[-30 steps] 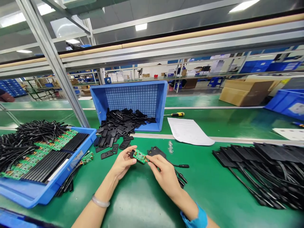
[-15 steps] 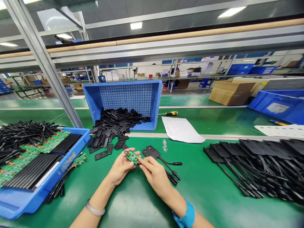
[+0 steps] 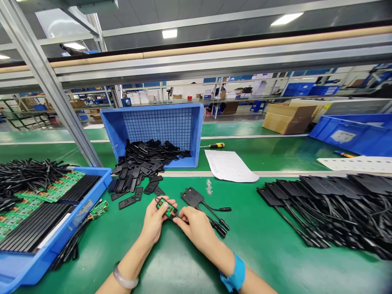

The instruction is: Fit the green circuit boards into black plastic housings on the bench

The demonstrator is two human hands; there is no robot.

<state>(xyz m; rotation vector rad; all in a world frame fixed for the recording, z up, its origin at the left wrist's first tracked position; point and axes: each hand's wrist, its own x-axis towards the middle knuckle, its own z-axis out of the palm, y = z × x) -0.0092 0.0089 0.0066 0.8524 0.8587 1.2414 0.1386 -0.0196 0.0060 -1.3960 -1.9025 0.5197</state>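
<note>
In the head view, the left hand (image 3: 154,220) holds a small green circuit board (image 3: 169,210) seated in a dark casing, with the thumb pressed down on the board's face and the other fingers curled beneath and behind it. That grip is narrow, just the thickness of the piece. The right hand (image 3: 197,228) has its thumb and forefinger drawn close together on the black cable (image 3: 177,218) at the board's near right end, beside the coloured wires; its remaining fingers are folded in. Whether the right fingertips also touch the board, I cannot tell.

The board is above the green work surface (image 3: 171,265), in front of a blue bin (image 3: 156,126) that lies on its side with black plastic pieces (image 3: 147,157) spilling out. Just right of the hands lies a flat black unit (image 3: 192,197) with cables, and beyond it some small clear parts (image 3: 209,187). At left, a blue tray (image 3: 105,176) holds more boards and cables; at far right, black cased units (image 3: 309,190) lie in overlapping rows.
</note>
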